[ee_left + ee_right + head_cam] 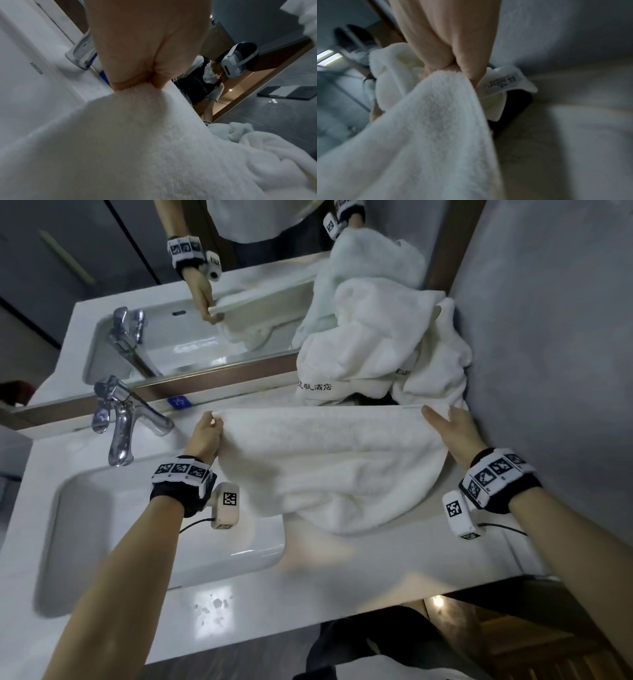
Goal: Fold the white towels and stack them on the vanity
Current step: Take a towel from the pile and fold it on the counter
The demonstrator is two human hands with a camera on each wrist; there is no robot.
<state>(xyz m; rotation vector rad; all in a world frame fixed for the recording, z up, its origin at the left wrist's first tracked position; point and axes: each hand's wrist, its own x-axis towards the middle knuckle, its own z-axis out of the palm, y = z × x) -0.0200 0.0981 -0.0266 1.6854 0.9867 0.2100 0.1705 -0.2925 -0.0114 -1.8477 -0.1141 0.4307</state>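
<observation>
A white towel (329,460) is stretched between my hands above the white vanity top (239,604), its lower part sagging onto the counter. My left hand (209,429) pinches the towel's left top corner (135,92). My right hand (445,422) pinches the right top corner (450,78). Behind the stretched towel, a heap of crumpled white towels (383,344) with printed black characters lies against the mirror and the grey wall; the heap (240,135) also shows in the left wrist view.
A chrome tap (120,419) stands left of my left hand, behind the sink basin (102,525). The mirror (171,285) runs along the back. A grey wall (548,337) bounds the right side. A glass tumbler (82,54) stands by the mirror.
</observation>
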